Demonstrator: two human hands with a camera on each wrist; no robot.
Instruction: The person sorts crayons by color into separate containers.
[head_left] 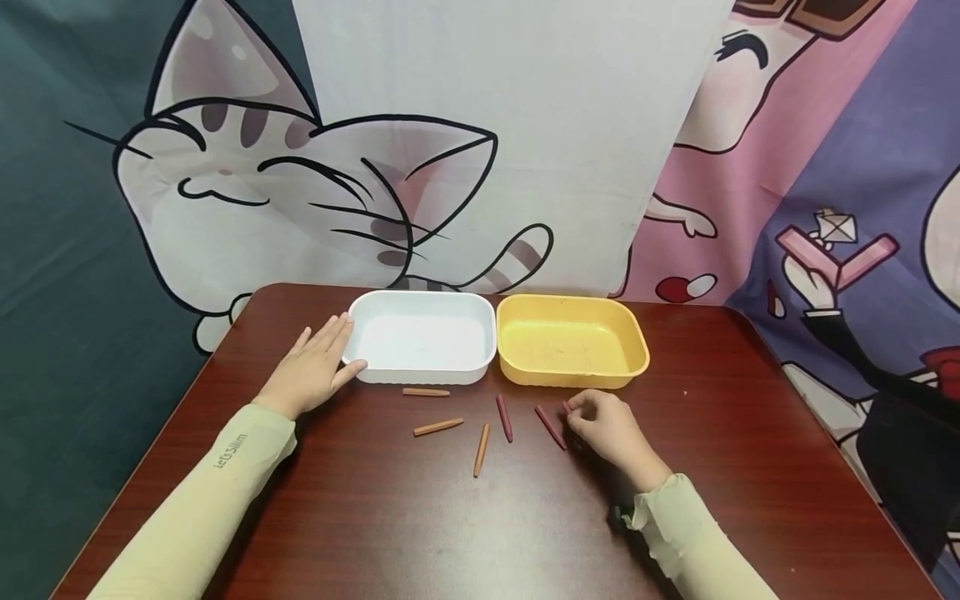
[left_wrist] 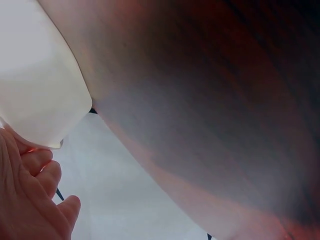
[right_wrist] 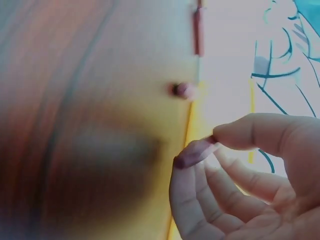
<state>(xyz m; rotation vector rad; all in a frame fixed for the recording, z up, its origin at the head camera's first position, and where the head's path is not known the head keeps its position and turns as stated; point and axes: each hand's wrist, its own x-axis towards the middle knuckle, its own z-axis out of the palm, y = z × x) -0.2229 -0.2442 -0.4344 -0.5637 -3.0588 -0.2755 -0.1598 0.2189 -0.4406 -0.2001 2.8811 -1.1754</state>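
My right hand (head_left: 611, 429) pinches a dark red crayon (right_wrist: 196, 152) between thumb and fingertips, in front of the yellow tray (head_left: 573, 380). Most of that crayon is hidden by the fingers in the head view. Two more dark red crayons, one nearer the hand (head_left: 551, 427) and one further left (head_left: 505, 419), lie on the table. At the left end of the white tray (head_left: 420, 377), my left hand (head_left: 311, 367) rests against the side, fingers straight and thumb by the front corner. Its fingers show beside the tray wall in the left wrist view.
Three orange-brown crayons lie on the table before the white tray: one close to it (head_left: 426, 392), one slanted (head_left: 438, 427), one pointing toward me (head_left: 482, 451). Both trays stand side by side at the back edge of the brown table (head_left: 420, 533). A cartoon-printed cloth (head_left: 585, 167) hangs behind.
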